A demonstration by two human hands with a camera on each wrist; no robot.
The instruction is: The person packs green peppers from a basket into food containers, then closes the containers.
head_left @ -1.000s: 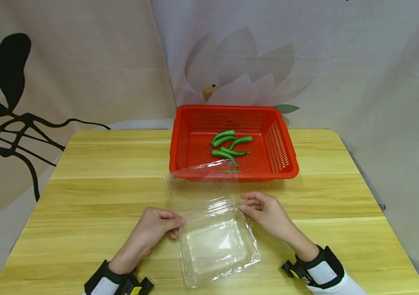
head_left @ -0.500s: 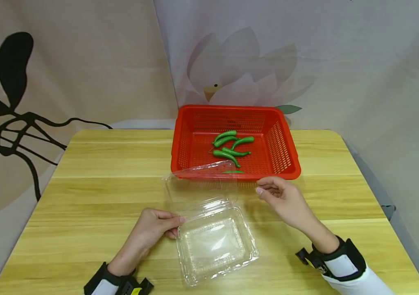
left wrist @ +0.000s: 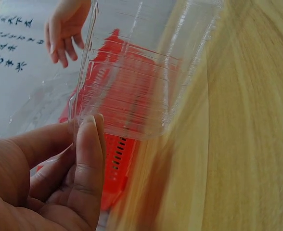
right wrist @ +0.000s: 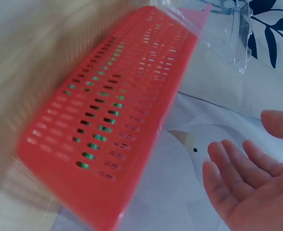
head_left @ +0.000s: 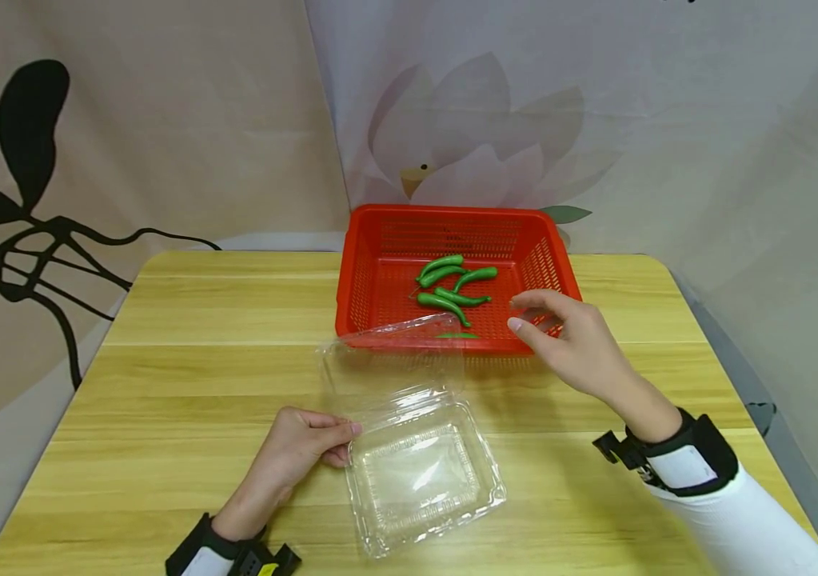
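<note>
My left hand (head_left: pixel 301 448) pinches the left edge of a clear plastic clamshell box (head_left: pixel 419 480) between thumb and fingers. The box lies unfolded, its lid (head_left: pixel 394 368) tilted up toward the basket. In the left wrist view the thumb and fingertips meet on the clear rim (left wrist: pixel 74 106). My right hand (head_left: pixel 570 340) hovers at the front right of a red basket (head_left: pixel 560 280), holding nothing, its fingers loosely bent and apart from the thumb. Inside the basket lie several green chili peppers (head_left: pixel 440 276); one of them shows through the lid. The right wrist view shows their green through the basket's slots.
The red basket stands at the back middle of a wooden table (head_left: pixel 236 336). Behind it hangs a printed cloth (head_left: pixel 236 120) with a flower and dark leaves. The raised lid overlaps the basket's front rim in the head view.
My right hand has let go of the box's right edge and moved up and right to the basket. The left hand keeps its pinch, nearly still.
</note>
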